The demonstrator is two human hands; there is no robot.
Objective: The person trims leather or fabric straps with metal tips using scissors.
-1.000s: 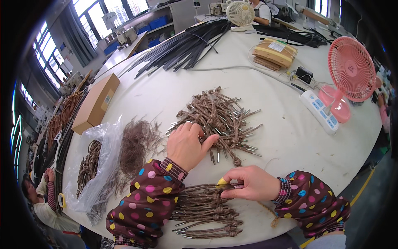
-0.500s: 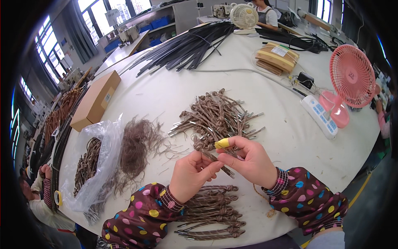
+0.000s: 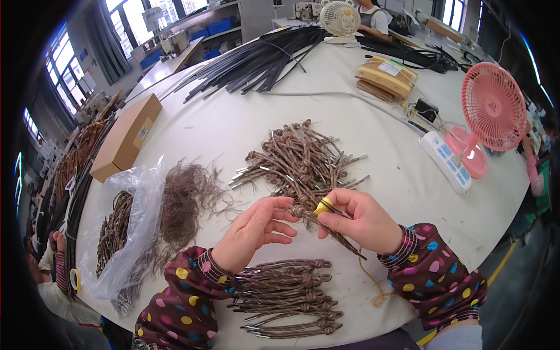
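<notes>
My left hand [image 3: 255, 232] and my right hand [image 3: 357, 219] are raised together above the white table [image 3: 233, 128], both pinching one brown knotted cord [image 3: 318, 221]. The left fingers grip its knot end. The right thumb wears a yellow finger cot [image 3: 323, 206], and the cord's tail runs down to the right under that hand. Just beyond the hands lies a loose pile of brown cords with metal tips [image 3: 300, 160]. Below the hands, near the table's front edge, sits a neat stack of knotted cords [image 3: 291, 297].
A clear plastic bag [image 3: 131, 233] with cords and a tuft of frayed brown fibre [image 3: 186, 201] lie at left. A cardboard box [image 3: 125, 137], black straps [image 3: 256, 58], a pink fan [image 3: 493, 108], a white power strip [image 3: 446, 160] and tan bundles [image 3: 388, 76] stand further back. Another person's hand [image 3: 55, 242] shows at far left.
A second ago my left hand lay on the loose pile and my right was at the neat stack. Both have since come together holding one cord between them.
</notes>
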